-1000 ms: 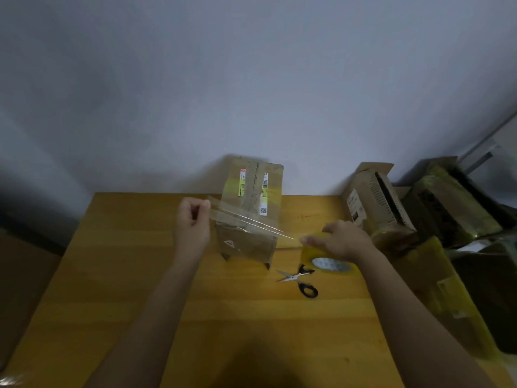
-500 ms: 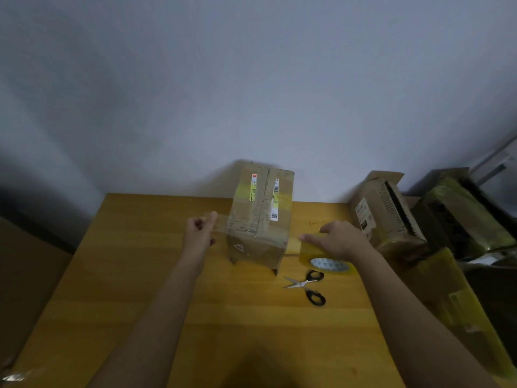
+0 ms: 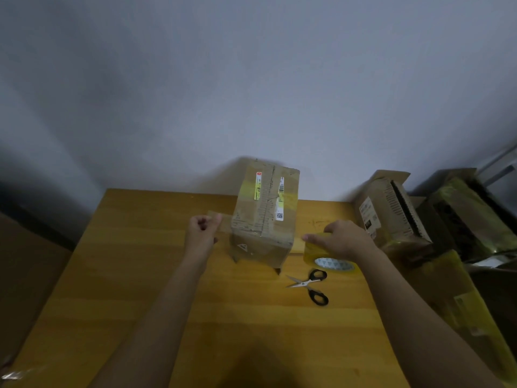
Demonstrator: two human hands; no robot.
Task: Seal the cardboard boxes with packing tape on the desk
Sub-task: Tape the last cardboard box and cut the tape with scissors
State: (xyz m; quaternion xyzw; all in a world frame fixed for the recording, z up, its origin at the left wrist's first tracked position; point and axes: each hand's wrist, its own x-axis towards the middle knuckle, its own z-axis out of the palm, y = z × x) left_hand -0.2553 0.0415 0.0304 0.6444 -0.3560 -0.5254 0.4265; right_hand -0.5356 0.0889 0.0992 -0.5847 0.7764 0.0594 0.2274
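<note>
Fingers of left hand (image 3: 202, 230) seemingly pinch tape strip (image 3: 221, 219) beside box (image 3: 264, 217); right hand (image 3: 340, 238) grips tape roll (image 3: 327, 254).

Tape strip (image 3: 221, 219) lowered from above box (image 3: 265, 211) onto it.

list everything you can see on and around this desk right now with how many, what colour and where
cardboard box: one, brown with yellow tape and white labels, far middle of the desk.
tape roll: one, yellowish, right of the box.
tape strip: one, clear, stretched from the box's left side.
scissors: one pair, black handles, on the desk in front of the roll.
desk: one, yellow-brown wood.
other boxes: several, brown, piled off the desk's right edge.
wall: grey-white, behind.
hands: left hand pinches the strip's end; right hand holds the roll.
</note>
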